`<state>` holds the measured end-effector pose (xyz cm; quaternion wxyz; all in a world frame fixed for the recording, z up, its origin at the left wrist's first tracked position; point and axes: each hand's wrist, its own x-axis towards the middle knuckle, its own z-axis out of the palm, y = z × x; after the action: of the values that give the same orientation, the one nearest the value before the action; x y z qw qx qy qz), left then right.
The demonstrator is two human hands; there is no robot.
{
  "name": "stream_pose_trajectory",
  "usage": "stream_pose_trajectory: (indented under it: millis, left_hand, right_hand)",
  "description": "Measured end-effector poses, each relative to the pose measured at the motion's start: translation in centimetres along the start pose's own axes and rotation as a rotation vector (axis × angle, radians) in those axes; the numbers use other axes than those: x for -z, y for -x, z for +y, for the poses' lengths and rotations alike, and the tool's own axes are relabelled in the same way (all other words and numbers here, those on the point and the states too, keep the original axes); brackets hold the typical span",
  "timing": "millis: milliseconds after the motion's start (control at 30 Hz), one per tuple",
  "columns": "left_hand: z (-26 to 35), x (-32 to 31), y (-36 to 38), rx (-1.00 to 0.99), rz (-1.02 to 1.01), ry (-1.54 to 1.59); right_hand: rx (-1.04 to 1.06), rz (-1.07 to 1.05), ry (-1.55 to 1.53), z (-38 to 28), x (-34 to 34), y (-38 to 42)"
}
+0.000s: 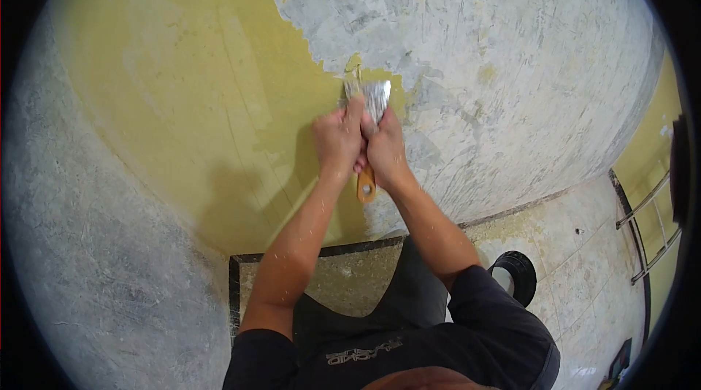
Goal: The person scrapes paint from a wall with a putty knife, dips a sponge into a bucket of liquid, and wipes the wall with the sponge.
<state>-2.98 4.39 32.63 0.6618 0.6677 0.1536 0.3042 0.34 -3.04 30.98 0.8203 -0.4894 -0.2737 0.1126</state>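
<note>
Gripping the scraper [376, 100], you have its blade [381, 89] at the ragged edge of the yellow paint [248, 76] on the wall [526, 83]. Your left hand [339, 139] and right hand [386, 149] close together around it, the end of the handle [366, 184] poking out below. It should be light, with a stiff blade; best held by the handle. A black bucket [527, 280] sits on the floor [577, 266] to your right.

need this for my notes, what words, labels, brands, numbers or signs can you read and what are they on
Shirt: pale lettering on the chest, too small and blurred to quote reliably
Scraper: no text that can be read
No other word, number or sign can be made out
</note>
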Motion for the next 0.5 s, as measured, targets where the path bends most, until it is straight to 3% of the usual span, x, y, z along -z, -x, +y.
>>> stream_pose_trajectory:
  millis: [100, 267, 400, 433, 500]
  left_hand:
    - [-7.7, -1.1, 0.5, 0.032, 0.023, 0.006]
    - [-3.6, -2.2, 0.4, 0.014, 0.008, 0.058]
    - [-8.9, -2.4, 2.1, 0.039, -0.037, 0.021]
    - [-12.3, -2.8, 2.0, -0.049, 0.04, -0.014]
    - [-13.2, -2.9, 1.4, -0.142, 0.117, -0.053]
  right_hand:
    - [-0.129, 0.135, 0.015, 4.5, 2.8, 2.2]
    - [-0.081, 0.079, 0.03, 0.9, 2.7, 1.2]
    - [-0.136, 0.063, 0.125, 5.4, 5.6, 3.1]
    - [-0.128, 0.129, 0.172, 6.9, 6.1, 3.7]
    - [-0.169, 0.207, 0.185, 6.9, 5.6, 3.6]
